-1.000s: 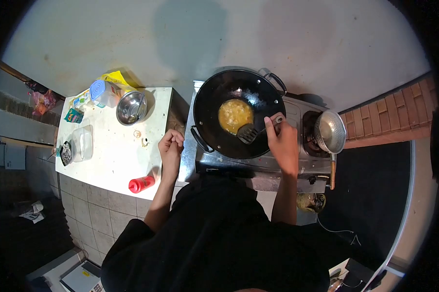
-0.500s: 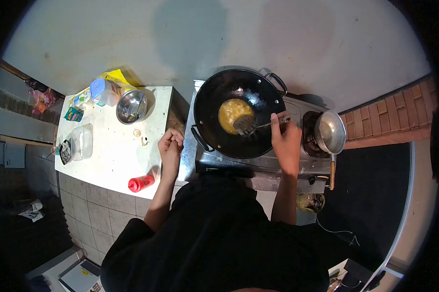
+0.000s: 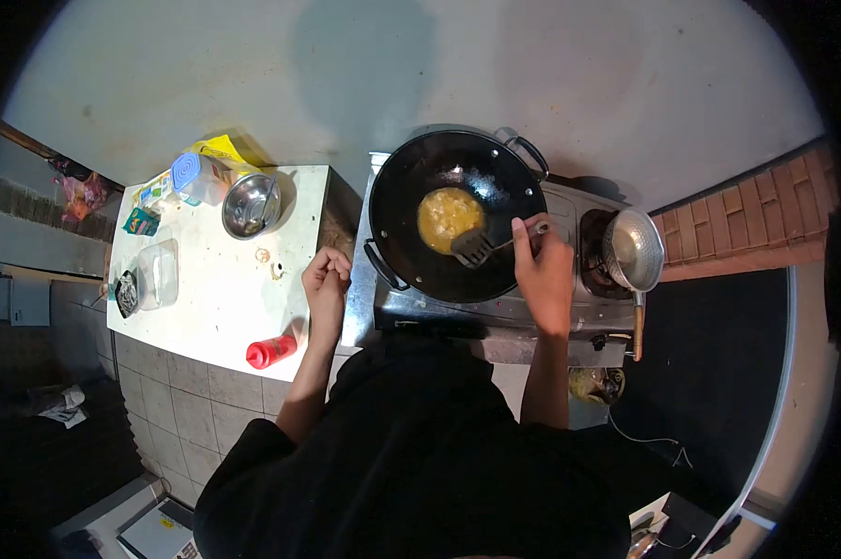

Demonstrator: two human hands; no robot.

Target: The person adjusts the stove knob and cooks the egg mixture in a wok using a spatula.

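Right hand: in close, the bare right hand [image 3: 543, 272] has its fingers wrapped around the spatula handle, thumb laid along it; a light grip like that should steer well.
Left hand: the bare left hand [image 3: 325, 286] hangs beside the wok, fingers loosely curled; can't tell if they hold anything.
Spatula: slotted dark turner [image 3: 472, 249], and its blade sits right at the yellow patch's near edge; best kept low and flat, working edge to middle.
Mixture: yellow, frothy-looking liquid [image 3: 449, 214], pooled in the wok's bottom; gentle strokes should avoid splashing.
Wok: wide, round, black metal wok [image 3: 395, 200] on the stove, unsteadied by any hand, so hard pushes could shift it.
Right flank: silver dimpled saucepan with a wooden handle [image 3: 636, 247], just beside the wok.
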